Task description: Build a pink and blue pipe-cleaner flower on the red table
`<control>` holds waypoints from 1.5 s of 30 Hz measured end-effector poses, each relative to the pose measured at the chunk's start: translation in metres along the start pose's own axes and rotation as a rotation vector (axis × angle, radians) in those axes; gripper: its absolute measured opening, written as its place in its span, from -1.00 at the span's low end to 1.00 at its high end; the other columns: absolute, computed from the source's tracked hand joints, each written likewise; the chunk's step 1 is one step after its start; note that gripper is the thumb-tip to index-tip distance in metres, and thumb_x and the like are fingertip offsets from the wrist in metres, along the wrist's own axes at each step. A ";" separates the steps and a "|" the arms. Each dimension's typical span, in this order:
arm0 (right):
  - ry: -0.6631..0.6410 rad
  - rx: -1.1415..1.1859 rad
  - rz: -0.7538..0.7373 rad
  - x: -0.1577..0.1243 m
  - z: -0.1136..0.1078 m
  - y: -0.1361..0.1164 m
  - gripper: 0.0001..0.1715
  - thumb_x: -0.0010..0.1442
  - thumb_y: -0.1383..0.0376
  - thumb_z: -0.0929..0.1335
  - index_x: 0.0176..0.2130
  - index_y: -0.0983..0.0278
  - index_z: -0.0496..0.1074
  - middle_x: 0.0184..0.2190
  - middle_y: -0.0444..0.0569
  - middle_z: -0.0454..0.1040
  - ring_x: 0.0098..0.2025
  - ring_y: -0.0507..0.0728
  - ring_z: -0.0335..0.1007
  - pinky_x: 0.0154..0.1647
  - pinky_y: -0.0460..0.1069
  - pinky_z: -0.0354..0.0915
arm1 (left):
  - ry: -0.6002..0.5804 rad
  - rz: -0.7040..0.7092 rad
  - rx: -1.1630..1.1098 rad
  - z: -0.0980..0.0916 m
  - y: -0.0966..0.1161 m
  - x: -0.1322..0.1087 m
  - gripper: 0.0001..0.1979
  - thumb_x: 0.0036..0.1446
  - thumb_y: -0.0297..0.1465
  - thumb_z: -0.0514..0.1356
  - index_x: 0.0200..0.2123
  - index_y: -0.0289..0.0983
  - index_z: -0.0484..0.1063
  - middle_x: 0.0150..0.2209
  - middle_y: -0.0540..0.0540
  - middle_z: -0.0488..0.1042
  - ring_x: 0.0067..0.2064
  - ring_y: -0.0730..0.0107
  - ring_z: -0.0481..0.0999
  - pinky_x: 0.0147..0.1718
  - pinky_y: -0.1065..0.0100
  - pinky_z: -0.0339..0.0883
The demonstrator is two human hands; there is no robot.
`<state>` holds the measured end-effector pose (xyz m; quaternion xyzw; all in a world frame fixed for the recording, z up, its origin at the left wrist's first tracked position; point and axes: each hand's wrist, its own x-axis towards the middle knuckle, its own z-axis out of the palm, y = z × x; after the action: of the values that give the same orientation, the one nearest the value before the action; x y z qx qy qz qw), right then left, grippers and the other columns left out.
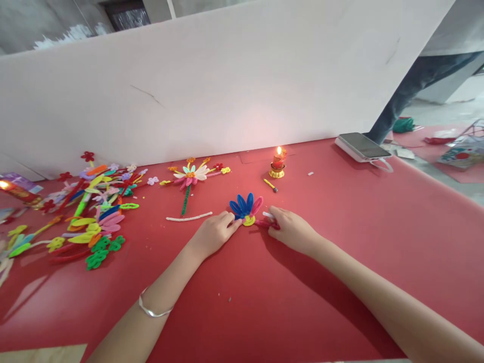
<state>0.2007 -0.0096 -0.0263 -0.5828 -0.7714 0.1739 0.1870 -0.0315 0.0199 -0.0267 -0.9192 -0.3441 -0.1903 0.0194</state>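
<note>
Between my hands lies a pipe-cleaner flower [247, 205] with blue petals, a pink petal and a yellow centre. My left hand [217, 233] is closed at its left edge, thumb and finger pinching a blue petal. On the other side my right hand [291, 228] is closed too. A short white stick [268, 215] pokes out of its fingers, and a dark red petal [262, 223] reaches from the yellow centre to the fingertips. The fingertips partly hide that petal. A white pipe cleaner [189, 217] lies left of the flower.
A lit red candle [279, 161] on a gold base stands behind the flower, near a short yellow pencil [270, 185]. A finished flower [190, 175] and a colourful pipe-cleaner pile [94, 201] lie left; another lit candle [18, 193] is beyond. A phone [361, 146] rests back right, before the white panel [212, 85].
</note>
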 end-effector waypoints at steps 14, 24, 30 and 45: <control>0.097 0.028 -0.090 0.005 0.004 0.005 -0.76 0.12 0.30 0.21 -0.53 0.23 0.06 -0.52 -0.12 0.25 -0.50 0.01 0.09 -0.49 -0.11 -0.04 | -0.026 -0.155 -0.042 -0.001 0.005 0.007 -0.73 0.28 -0.26 -0.08 -0.44 -0.24 0.20 -0.49 0.03 0.23 -0.44 0.45 0.30 -0.43 0.40 0.11; 0.108 -0.048 -0.147 0.006 0.004 0.005 -0.74 0.18 0.34 0.17 -0.53 0.23 0.06 -0.50 -0.09 0.28 -0.44 0.04 0.16 -0.47 -0.10 -0.04 | -0.023 -0.127 0.003 0.002 0.002 0.008 -0.73 0.28 -0.27 -0.10 -0.42 -0.25 0.21 -0.48 0.03 0.22 -0.45 0.44 0.28 -0.44 0.39 0.07; 0.119 -0.102 -0.172 0.006 0.006 0.006 -0.76 0.19 0.35 0.17 -0.51 0.23 0.11 -0.48 -0.07 0.32 -0.42 0.05 0.19 -0.46 -0.08 0.00 | -0.028 -0.136 -0.002 0.002 0.002 0.008 -0.72 0.29 -0.25 -0.12 -0.40 -0.25 0.22 -0.47 0.01 0.24 -0.44 0.43 0.30 -0.45 0.39 0.06; 0.251 -0.130 -0.455 0.009 0.018 0.004 -0.79 0.14 0.51 0.15 -0.39 0.23 0.20 -0.03 0.01 0.43 -0.21 0.16 0.23 -0.24 0.03 0.25 | 0.040 -0.161 -0.014 0.006 0.004 0.008 -0.74 0.27 -0.24 -0.06 -0.43 -0.23 0.17 -0.51 0.04 0.23 -0.46 0.45 0.32 -0.45 0.40 0.11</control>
<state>0.1930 -0.0004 -0.0430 -0.4224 -0.8628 0.0040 0.2776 -0.0208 0.0227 -0.0288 -0.8848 -0.4150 -0.2121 0.0045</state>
